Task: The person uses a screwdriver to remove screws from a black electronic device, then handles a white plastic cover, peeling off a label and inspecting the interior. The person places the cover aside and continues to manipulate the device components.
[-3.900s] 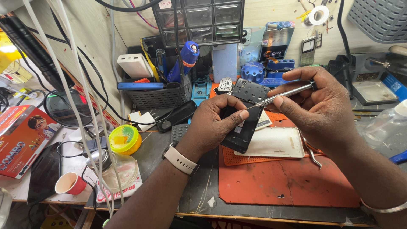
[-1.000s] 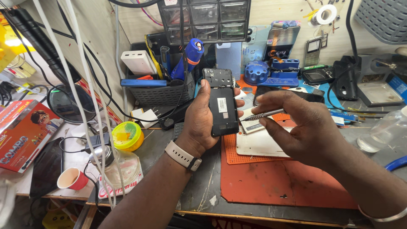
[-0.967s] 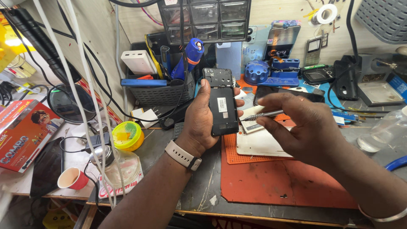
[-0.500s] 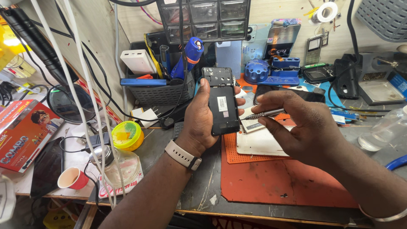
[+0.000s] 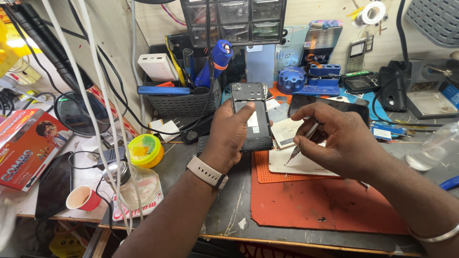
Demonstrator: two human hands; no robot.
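Note:
My left hand (image 5: 227, 136) holds an opened black phone (image 5: 252, 117) upright above the workbench, back cover off, thumb lying across its middle. My right hand (image 5: 334, 136) grips a thin metal screwdriver (image 5: 302, 143) like a pen, tip pointing down toward a white paper sheet (image 5: 296, 165) on the orange work mat (image 5: 330, 200). The tip sits to the right of the phone, apart from it. A pale watch is on my left wrist and a metal bangle on my right.
A grey basket (image 5: 179, 102) with tools and a blue torch (image 5: 217, 59) stands behind. A small drawer cabinet (image 5: 234, 19), blue parts, and phones line the back. White cables (image 5: 95, 110) hang at left near a yellow-green tape roll (image 5: 143, 149), red cup (image 5: 83, 198) and red box (image 5: 26, 145).
Over the last seconds the phone turned from tilted flat to upright in my left hand. My right hand lowered the screwdriver from pointing at the phone to pointing down at the paper.

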